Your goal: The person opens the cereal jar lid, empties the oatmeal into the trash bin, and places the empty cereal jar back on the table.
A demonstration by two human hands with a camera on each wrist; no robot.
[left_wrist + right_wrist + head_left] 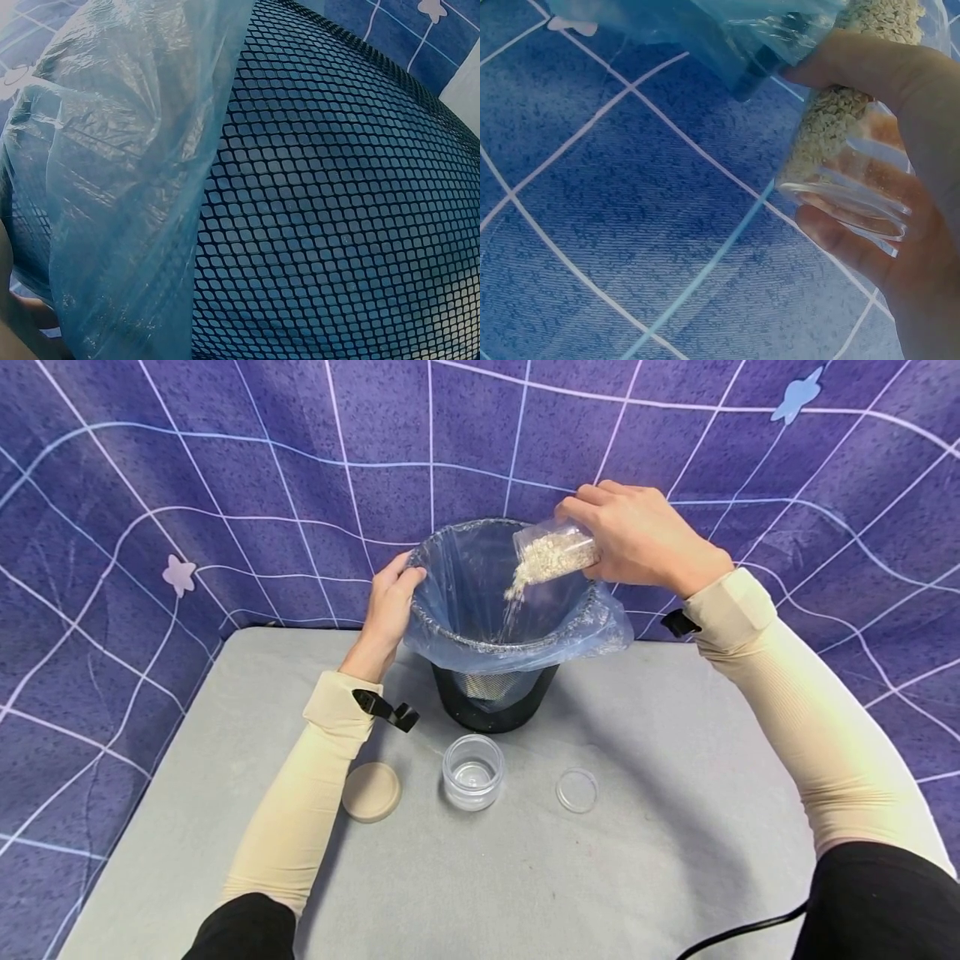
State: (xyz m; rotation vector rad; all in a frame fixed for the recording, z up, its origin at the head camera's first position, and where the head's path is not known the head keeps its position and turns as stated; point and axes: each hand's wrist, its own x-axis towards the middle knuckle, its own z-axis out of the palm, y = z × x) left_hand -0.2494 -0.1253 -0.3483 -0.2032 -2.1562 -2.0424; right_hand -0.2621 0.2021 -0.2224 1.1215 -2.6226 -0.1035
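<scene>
My right hand point(630, 535) grips a clear plastic jar point(829, 139) of pale rolled oats point(551, 557), tipped mouth-down to the left over a black mesh trash can point(495, 714). Oats stream from its mouth into the blue bag point(468, 577) lining the can. On the can's left rim, my left hand point(390, 606) holds the edge with the bag folded over it, thumb on top. The left wrist view shows the can's mesh point(330, 180) and the bag's overhang up close, with only a little of the hand at the lower left.
In front of the can stands a clear open jar point(472, 772). A beige round lid point(372, 792) lies to its left, and a clear ring-like lid point(577, 790) to its right. A purple curtain point(300, 485) hangs behind the grey table point(480, 885). A black cable point(742, 931) crosses the front right.
</scene>
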